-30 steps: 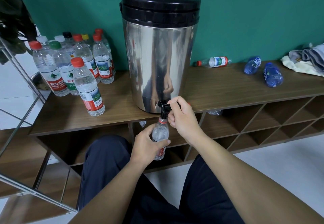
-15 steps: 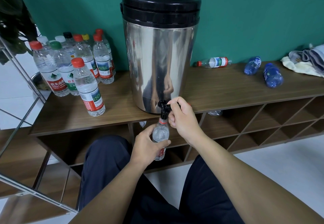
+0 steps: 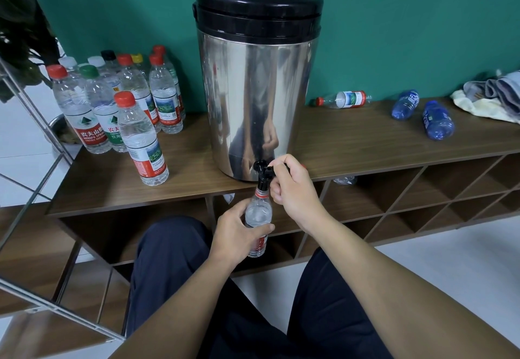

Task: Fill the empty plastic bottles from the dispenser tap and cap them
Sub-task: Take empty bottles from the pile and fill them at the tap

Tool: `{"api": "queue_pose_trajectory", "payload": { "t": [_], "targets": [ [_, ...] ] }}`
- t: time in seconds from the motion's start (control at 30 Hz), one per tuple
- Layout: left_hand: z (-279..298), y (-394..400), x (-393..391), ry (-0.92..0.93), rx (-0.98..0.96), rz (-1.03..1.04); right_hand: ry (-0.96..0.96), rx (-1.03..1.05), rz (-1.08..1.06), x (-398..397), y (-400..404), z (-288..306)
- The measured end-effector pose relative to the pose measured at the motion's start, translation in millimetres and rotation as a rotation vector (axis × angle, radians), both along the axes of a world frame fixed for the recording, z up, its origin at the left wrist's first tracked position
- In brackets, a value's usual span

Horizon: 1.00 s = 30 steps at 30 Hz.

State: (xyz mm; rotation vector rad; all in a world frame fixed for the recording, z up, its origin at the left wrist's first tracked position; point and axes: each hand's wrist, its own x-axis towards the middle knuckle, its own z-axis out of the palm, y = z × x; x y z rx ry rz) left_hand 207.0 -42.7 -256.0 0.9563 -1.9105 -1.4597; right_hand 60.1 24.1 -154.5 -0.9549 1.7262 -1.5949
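A steel dispenser [image 3: 257, 91] with a black lid stands on the wooden shelf top [image 3: 365, 145]. Its black tap [image 3: 261, 171] juts over the front edge. My left hand [image 3: 237, 232] grips a clear uncapped bottle [image 3: 257, 215] upright, with its mouth right under the tap spout. My right hand [image 3: 292, 187] pinches the tap lever with thumb and forefinger. The bottle looks mostly full. A bit of red shows behind my right hand; what it is I cannot tell.
Several capped full bottles [image 3: 121, 105] stand in a cluster left of the dispenser. One clear bottle [image 3: 344, 99] and two blue bottles [image 3: 422, 112] lie on their sides at the right, beside folded cloths [image 3: 495, 94]. Open cubbyholes sit below. A metal rack [image 3: 36, 122] slants at the left.
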Motion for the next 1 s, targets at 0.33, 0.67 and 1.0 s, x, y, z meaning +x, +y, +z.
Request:
{"api": "queue_pose_trajectory", "payload": {
  "t": [0.33, 0.67, 1.0],
  "targets": [
    [-6, -3, -2, 0.004, 0.016, -0.008, -0.016, -0.011, -0.001, 0, -1, -1],
    [-11, -3, -5, 0.013, 0.016, -0.006, -0.009, -0.01, 0.002, 0, -1, 0],
    [-11, -3, -4, 0.007, 0.02, -0.011, -0.021, -0.01, 0.009, -1, -1, -1]
  ]
}}
